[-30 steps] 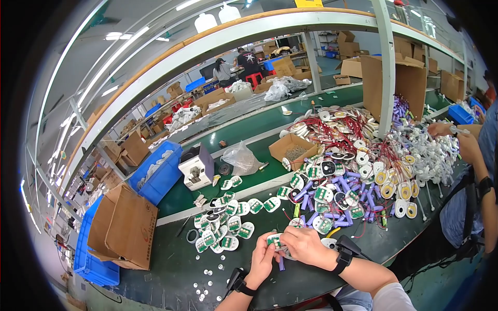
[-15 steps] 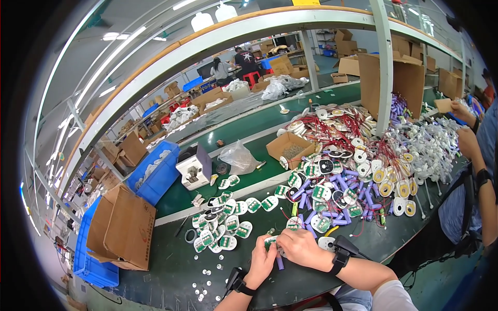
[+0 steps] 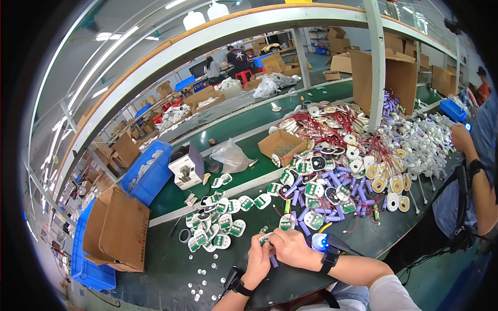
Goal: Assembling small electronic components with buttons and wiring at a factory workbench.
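My left hand (image 3: 258,260) and my right hand (image 3: 288,245) meet over the dark green bench near its front edge. Together they grip a small white round part with a green circuit board (image 3: 265,238); a purple cylinder (image 3: 273,261) sticks out below my fingers. Both wrists wear black bands, the right one with a blue light (image 3: 323,242). Just left of my hands lies a cluster of several similar white-and-green round parts (image 3: 215,225). To the right spreads a heap of purple cylinders and round parts with red wires (image 3: 332,181).
An open cardboard box (image 3: 282,144), a clear plastic bag (image 3: 231,155) and a small white machine (image 3: 185,168) stand behind. Blue crates (image 3: 150,173) and a brown carton (image 3: 118,230) sit left. Another person's arm (image 3: 480,176) works at right. Small white discs (image 3: 199,285) dot the bench.
My hands have stayed together on the small part, shifting it only slightly. The person at the right has lowered their arm toward the pile of white parts.
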{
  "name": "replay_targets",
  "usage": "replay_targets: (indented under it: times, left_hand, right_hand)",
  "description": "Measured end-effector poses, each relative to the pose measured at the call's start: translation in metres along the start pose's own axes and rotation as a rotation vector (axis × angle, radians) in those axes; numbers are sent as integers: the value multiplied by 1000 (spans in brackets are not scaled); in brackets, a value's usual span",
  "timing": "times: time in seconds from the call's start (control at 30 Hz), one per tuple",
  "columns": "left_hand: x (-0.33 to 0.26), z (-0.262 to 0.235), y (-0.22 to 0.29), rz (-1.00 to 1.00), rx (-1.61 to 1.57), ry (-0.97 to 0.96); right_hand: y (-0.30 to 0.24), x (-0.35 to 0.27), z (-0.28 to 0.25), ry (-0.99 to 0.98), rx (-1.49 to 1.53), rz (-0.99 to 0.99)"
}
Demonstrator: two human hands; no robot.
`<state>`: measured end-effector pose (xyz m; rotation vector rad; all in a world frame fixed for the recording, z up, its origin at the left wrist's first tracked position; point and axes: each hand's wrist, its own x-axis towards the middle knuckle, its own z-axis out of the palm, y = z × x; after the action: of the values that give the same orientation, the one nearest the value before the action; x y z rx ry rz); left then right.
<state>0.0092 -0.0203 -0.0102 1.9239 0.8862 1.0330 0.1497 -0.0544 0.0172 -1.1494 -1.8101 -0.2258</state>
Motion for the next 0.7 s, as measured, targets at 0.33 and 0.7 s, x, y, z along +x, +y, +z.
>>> replay_targets:
  times: [0.33, 0.7]
  left_hand:
    - [7, -11, 6, -174, -346, -43]
    - [10, -15, 14, -117, -595, -34]
  right_hand:
    - [28, 22, -44, -75, 298, 366]
    - [33, 23, -41, -710, 550, 352]
